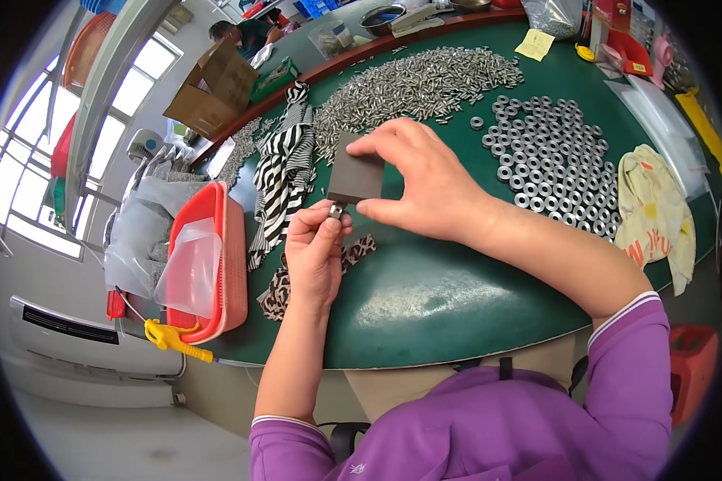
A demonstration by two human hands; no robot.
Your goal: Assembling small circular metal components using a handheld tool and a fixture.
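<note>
My right hand (425, 180) grips a dark grey square block (354, 175), thumb on its near edge and fingers over its far side. Just below the block, my left hand (317, 244) pinches a small shiny metal part (336, 210) between thumb and fingers. The metal part is close against the block's lower edge; whether they touch I cannot tell. Behind the hands spreads a heap of small metal pins (413, 84). To the right, many metal rings (549, 164) stand in loose rows on the green table (433, 301).
A striped cloth (285, 160) and a leopard-print cloth (277, 295) lie left of my hands. A red basket (234, 264) with plastic bags and a yellow air gun (172, 338) sit at the left edge. At right lies a pale yellow cloth (654, 208). Beyond a cardboard box (211, 86) is another person (253, 36).
</note>
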